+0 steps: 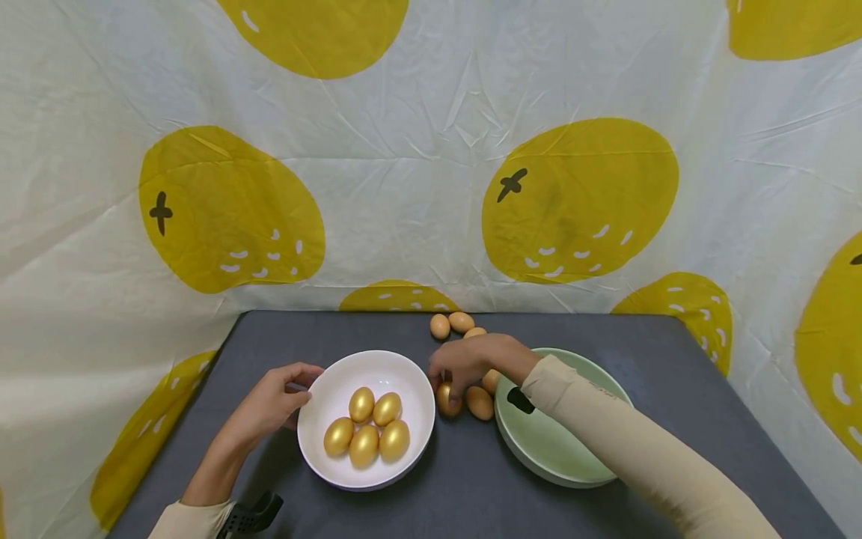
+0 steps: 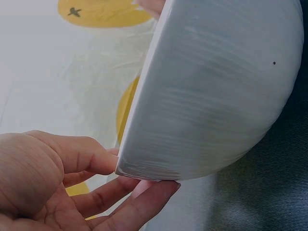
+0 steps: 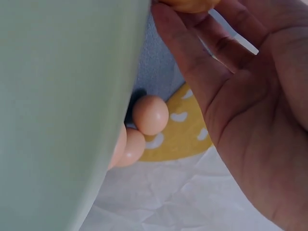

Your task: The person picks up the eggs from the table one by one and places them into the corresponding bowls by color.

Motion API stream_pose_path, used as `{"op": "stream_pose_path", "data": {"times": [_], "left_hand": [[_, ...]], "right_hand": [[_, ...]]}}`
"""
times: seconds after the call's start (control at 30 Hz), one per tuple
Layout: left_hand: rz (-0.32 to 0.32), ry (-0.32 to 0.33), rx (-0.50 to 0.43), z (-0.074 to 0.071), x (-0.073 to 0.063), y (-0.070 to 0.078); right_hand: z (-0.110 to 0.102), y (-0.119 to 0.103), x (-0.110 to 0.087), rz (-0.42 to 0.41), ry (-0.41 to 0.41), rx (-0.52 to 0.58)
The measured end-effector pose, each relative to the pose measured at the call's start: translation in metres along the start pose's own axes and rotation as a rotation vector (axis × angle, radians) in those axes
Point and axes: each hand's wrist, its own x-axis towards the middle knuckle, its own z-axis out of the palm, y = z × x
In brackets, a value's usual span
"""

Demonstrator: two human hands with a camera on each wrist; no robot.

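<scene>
My left hand (image 1: 272, 400) grips the rim of a white bowl (image 1: 316, 453), thumb at the edge and fingers against the outer wall, as the left wrist view shows. Inside the bowl lie several golden eggs (image 1: 364, 446). To its right, my right hand (image 1: 468, 363) reaches down and holds a golden egg (image 1: 449, 401) between thumb and fingers. That egg (image 3: 190, 4) shows only partly at the top of the right wrist view. Right beside it lies a brownish egg (image 1: 480, 403), and another egg (image 1: 491, 381) is partly hidden by the wrist.
A pale green bowl (image 1: 539, 442) stands at the right, under my right forearm. Farther back, brown eggs (image 1: 440, 326) sit near the far edge of the dark table (image 1: 310, 329). A white cloth with yellow fruit prints (image 1: 404, 209) hangs behind the table.
</scene>
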Motion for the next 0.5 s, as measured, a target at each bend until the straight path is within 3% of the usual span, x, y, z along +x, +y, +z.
{"op": "stream_pose_path", "data": {"times": [0.2,0.5], "left_hand": [[-0.006,-0.001,0.004,0.0,0.0,0.001],[-0.011,0.0,0.005,-0.001,0.0,0.003]], "right_hand": [[-0.002,0.006,-0.007,-0.094,0.045,0.044],[-0.005,0.005,-0.019,-0.137,0.078,0.083]]}}
